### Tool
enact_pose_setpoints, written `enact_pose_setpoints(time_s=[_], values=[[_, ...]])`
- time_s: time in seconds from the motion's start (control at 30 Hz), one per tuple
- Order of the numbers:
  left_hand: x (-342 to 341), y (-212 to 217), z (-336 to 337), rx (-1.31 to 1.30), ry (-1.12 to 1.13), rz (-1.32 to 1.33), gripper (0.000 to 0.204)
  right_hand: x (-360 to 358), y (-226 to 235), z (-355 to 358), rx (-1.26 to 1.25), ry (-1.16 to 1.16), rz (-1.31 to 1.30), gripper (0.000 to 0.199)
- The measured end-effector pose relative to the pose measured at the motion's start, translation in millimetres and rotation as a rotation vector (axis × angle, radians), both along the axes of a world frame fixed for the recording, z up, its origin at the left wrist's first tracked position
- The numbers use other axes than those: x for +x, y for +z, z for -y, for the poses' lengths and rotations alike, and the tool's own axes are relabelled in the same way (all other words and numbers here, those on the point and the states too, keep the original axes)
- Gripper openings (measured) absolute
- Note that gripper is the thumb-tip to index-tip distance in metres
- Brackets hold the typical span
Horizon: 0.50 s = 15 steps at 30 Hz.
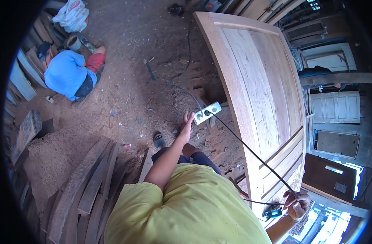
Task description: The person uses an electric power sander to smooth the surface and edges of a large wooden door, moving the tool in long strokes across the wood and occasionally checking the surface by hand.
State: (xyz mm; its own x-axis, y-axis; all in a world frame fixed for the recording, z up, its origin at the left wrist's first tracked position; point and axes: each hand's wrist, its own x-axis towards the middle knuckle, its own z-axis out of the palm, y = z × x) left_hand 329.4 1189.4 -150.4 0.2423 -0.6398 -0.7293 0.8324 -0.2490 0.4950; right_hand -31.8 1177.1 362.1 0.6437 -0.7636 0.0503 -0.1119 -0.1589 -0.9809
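My left hand (186,126) grips the near end of a white power strip (216,107), holding it above the dirt floor with its sockets facing up. A black plug sits in one of the sockets. From it a black cable (251,149) stretches across the wooden door to my right hand (297,205), whose fingers are closed round it. The large unpainted panelled door (251,61) lies to my right. Close to my right hand, a small green and black power tool (273,211) rests on the door's near end, partly hidden.
A person in a blue shirt (66,75) squats at the far left, beside a white sack (72,16). Rough planks (82,183) are stacked at the near left by a sawdust heap (56,156). The strip's thin cord (182,88) trails over the floor.
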Motion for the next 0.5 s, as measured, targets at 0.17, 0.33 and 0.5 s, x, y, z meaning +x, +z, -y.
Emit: enact_pose_setpoints(time_s=[0.17,0.33,0.5], values=[[-1,4,51,-0.296,-0.293,-0.016,0.048,3,-17,8,0.077,0.044,0.105,0.020],[19,9,45,-0.054,-0.216,-0.017,0.036,49,-35,43,0.106,-0.132,-0.745,0.071],[69,54,16,-0.207,-0.119,-0.129,0.036,152,-140,94,-0.456,0.008,-0.726,0.062]])
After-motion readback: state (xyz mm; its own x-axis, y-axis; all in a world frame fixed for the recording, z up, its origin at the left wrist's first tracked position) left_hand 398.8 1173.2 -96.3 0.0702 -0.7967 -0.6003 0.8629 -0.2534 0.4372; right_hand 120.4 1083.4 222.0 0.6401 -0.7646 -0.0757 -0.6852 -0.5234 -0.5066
